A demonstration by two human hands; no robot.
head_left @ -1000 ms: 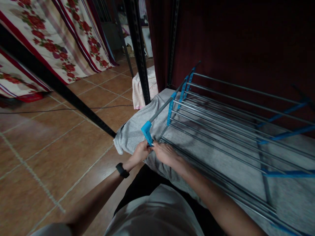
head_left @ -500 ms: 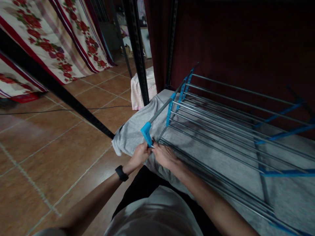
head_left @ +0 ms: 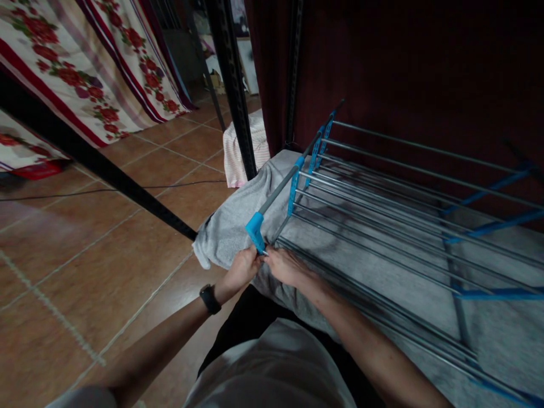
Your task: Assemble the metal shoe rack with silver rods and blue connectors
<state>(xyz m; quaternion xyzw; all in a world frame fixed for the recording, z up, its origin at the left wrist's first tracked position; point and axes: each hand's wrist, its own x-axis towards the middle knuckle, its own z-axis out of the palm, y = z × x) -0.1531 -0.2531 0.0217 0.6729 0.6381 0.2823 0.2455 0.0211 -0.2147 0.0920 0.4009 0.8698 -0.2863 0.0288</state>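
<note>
A drying rack (head_left: 365, 184) with grey metal rods and blue plastic joints lies across grey fabric. At its near left end, a blue corner piece (head_left: 255, 228) angles down from a grey tube. My left hand (head_left: 244, 269) is closed around the lower end of this corner piece, its fingertips partly hidden. Right beside it, my right hand (head_left: 285, 266) pinches a thin metal rod that meets the corner piece. The fingers of both hands nearly touch, and a short shiny bit of rod shows between them.
Grey fabric (head_left: 238, 221) covers the low surface under the rack. Black perforated posts (head_left: 232, 85) and a slanted black bar (head_left: 106, 170) stand at the left. A dark red curtain (head_left: 403, 68) hangs behind. A cable (head_left: 178, 184) crosses the tiled floor (head_left: 127, 249).
Both hands stay at the blue corner piece with almost the same grip. The view has shifted slightly, and the corner piece sits a touch lower and further right in it.
</note>
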